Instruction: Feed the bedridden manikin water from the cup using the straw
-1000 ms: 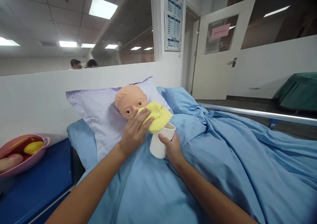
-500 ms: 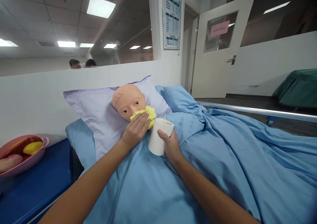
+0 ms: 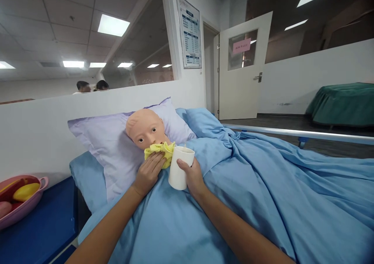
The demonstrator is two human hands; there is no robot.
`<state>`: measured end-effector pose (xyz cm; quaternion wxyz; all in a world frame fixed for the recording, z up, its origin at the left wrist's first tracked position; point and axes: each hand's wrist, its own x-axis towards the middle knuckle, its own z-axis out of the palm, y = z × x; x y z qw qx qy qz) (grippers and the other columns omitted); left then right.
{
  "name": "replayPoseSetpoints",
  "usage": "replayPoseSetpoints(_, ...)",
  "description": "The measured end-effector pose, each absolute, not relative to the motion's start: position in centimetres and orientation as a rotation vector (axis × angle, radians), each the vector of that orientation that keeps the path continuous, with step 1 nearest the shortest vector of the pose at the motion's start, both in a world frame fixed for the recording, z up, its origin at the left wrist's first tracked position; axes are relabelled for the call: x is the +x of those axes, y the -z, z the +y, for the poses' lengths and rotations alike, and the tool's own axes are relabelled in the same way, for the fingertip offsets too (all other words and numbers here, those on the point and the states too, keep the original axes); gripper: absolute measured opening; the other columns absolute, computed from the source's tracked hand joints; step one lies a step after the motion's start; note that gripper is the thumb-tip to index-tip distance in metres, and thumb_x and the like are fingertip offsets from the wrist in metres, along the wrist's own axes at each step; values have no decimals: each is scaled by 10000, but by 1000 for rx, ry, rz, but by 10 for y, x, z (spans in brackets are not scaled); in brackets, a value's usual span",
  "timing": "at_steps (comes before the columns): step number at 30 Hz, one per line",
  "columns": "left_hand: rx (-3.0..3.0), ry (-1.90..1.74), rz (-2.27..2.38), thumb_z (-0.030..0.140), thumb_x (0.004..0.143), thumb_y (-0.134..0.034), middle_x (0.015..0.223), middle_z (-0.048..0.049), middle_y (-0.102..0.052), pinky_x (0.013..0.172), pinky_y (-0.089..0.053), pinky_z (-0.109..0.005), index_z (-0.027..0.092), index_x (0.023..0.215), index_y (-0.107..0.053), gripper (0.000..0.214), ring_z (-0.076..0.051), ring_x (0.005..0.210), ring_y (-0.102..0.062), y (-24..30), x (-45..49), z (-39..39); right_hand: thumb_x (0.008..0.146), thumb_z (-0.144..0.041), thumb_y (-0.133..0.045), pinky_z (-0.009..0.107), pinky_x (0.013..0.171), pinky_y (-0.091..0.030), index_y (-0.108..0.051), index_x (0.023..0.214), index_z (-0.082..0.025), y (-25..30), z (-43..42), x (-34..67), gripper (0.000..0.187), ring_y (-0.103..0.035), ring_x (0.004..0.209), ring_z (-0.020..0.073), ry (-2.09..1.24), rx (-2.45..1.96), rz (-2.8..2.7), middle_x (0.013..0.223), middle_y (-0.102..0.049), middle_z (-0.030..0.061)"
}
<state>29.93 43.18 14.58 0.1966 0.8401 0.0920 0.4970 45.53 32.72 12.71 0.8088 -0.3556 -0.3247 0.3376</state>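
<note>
A bald manikin point(image 3: 143, 125) lies with its head on a lilac pillow point(image 3: 99, 143), blue bedding drawn up below its chin. My left hand point(image 3: 150, 170) presses a crumpled yellow cloth point(image 3: 160, 151) around the manikin's mouth and chin, its fingers flat together over the cloth. In my right hand point(image 3: 191, 174) is a white cup point(image 3: 179, 178), gripped from its right side with the thumb in front. The cup tilts slightly, and a thin pale stick or straw shows above its rim. What the cup holds is hidden.
A pink basket of fruit point(image 3: 37, 196) sits on a blue bedside top point(image 3: 55, 217) at left. The blue quilt point(image 3: 248, 201) covers the bed, with a pale rail point(image 3: 292, 132) along its far side. Beyond are an open door point(image 3: 238, 88) and a green-covered object point(image 3: 344, 104).
My left hand has drawn the yellow cloth down from the manikin's nose and mouth towards its chin. The camera view has shifted; my right hand keeps its hold on the cup.
</note>
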Motion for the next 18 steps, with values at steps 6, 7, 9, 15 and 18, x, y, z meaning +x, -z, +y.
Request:
replayPoseSetpoints(6, 2647, -1467, 81, 258, 968, -532, 1335, -98, -677, 1215, -336, -570, 274, 1186, -715, 286, -274, 1392, -505, -178, 318, 424, 716, -428, -817, 352, 752, -548, -621, 1183, -208, -122, 332, 455, 552, -670, 857, 228, -704, -717, -732, 1044, -728, 48)
replayPoseSetpoints(7, 2677, -1460, 72, 248, 968, -532, 1346, -99, -670, 1214, -340, -568, 270, 1172, -718, 277, -275, 1398, -498, -184, 325, 424, 723, -419, -810, 353, 762, -545, -618, 1192, -205, -121, 333, 455, 549, -667, 868, 229, -690, -705, -736, 1049, -726, 49)
replayPoseSetpoints(9, 2702, -1416, 87, 251, 962, -545, 1338, -109, -674, 1197, -375, -556, 253, 1122, -730, 245, -283, 1385, -512, -190, 339, 427, 728, -405, -803, 352, 768, -541, -621, 1194, -202, -119, 335, 455, 540, -661, 873, 226, -663, -694, -737, 1050, -724, 50)
replayPoseSetpoints(15, 2816, -1399, 245, 247, 975, -511, 1354, -126, -662, 1150, -438, -509, 240, 1129, -718, 258, -278, 1361, -543, -171, 344, 436, 710, -407, -831, 349, 756, -551, -636, 1148, -202, -119, 335, 455, 522, -663, 832, 215, -701, -696, -697, 1011, -728, 39)
replayPoseSetpoints(18, 2842, -1457, 262, 219, 963, -534, 1349, -121, -665, 1128, -463, -478, 255, 1150, -712, 260, -272, 1330, -573, -155, 334, 436, 709, -403, -836, 349, 765, -560, -630, 1140, -207, -121, 332, 455, 517, -673, 836, 213, -706, -672, -680, 1005, -731, 33)
